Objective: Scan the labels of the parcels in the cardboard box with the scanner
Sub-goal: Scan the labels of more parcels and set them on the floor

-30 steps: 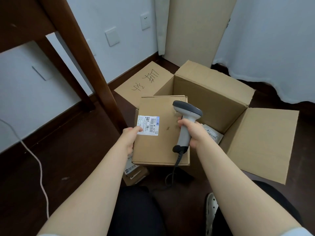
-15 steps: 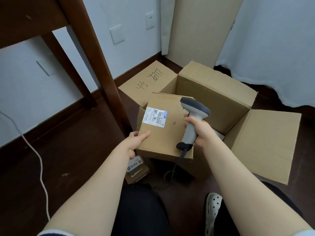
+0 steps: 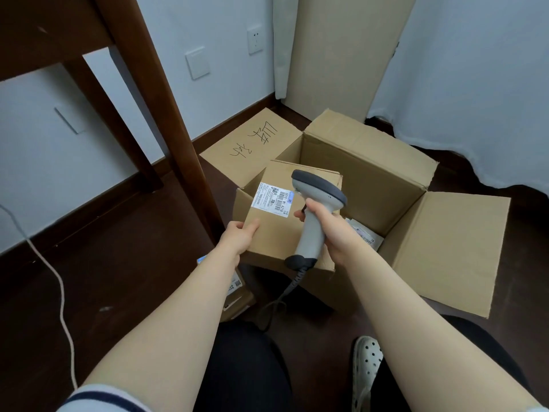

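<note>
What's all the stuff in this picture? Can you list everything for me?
box: one, brown, open on the floor
parcel: one, brown, held above the box's near edge
label: one, white, on the parcel
scanner: one, grey, above the parcel
bag: at least one, white, inside the box
small parcel: one, brown, floor beneath left arm
table legs: two, dark brown, left
cord: one, white, floor at left
shoe: one, white, bottom
left hand: holds the parcel
right hand: grips the scanner
</note>
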